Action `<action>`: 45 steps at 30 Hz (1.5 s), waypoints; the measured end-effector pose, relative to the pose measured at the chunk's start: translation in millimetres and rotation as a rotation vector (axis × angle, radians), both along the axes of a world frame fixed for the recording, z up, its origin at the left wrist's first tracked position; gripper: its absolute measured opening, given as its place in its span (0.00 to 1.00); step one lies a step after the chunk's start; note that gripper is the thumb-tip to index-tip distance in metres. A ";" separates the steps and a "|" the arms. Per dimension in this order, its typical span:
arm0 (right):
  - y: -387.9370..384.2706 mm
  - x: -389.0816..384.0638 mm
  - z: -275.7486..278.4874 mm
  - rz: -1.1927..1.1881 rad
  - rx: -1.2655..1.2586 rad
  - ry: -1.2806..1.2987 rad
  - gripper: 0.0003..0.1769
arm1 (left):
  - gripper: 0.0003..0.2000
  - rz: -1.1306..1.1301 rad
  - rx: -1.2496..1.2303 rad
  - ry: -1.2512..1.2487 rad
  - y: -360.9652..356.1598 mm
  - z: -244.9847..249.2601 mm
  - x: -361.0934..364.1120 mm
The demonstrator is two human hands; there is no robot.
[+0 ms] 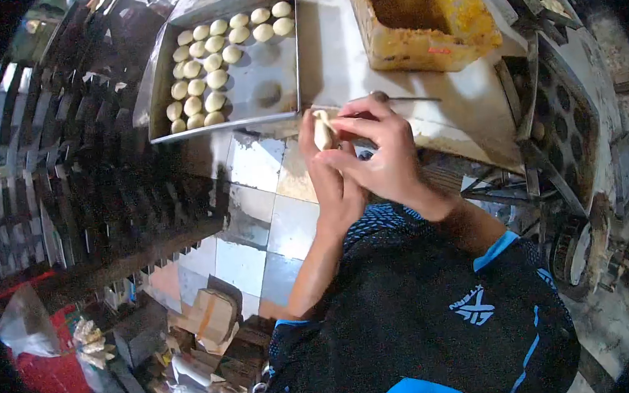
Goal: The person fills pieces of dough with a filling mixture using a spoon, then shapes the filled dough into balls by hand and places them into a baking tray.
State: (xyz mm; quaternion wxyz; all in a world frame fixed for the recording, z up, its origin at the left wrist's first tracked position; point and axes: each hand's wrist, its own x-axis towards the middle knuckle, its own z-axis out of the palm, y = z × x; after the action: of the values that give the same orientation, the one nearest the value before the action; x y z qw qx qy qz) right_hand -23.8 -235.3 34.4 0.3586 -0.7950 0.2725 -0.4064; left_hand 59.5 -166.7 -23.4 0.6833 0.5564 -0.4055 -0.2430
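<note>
Just past the near edge of the table, my left hand cups a small pale piece of dough, with the fingers curled around it. My right hand meets it from the other side, thumb and fingertips pinching the dough's upper edge. Part of the dough is hidden by the fingers. A thin dark-handled tool shows just beyond my right knuckles. Left of my hands, a metal tray bears rows of round dough balls along its left and far sides.
A crusted yellow tub with brown contents stands on the table, right of the tray. Dark stacked trays rise at the left. A metal mould rack stands at the right. Cardboard lies on the tiled floor.
</note>
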 end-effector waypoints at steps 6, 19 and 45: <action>69.7 4.9 33.3 0.082 -0.403 -0.070 0.08 | 0.32 -0.121 -0.204 0.641 89.9 43.5 9.3; 103.3 -43.5 62.7 0.290 0.009 -0.009 0.18 | 0.23 0.242 -0.120 -0.606 121.4 48.0 -15.0; -121.1 -399.5 7.9 -0.312 0.294 -0.113 0.11 | 0.20 -0.620 -0.283 -0.200 -234.2 60.3 -334.0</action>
State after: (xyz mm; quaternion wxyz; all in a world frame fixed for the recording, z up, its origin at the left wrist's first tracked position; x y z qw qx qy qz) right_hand -423.3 -356.4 42.3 0.4182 -0.6583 0.4282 -0.4565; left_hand -274.5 -400.9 36.9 0.6044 0.3278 -0.6495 -0.3245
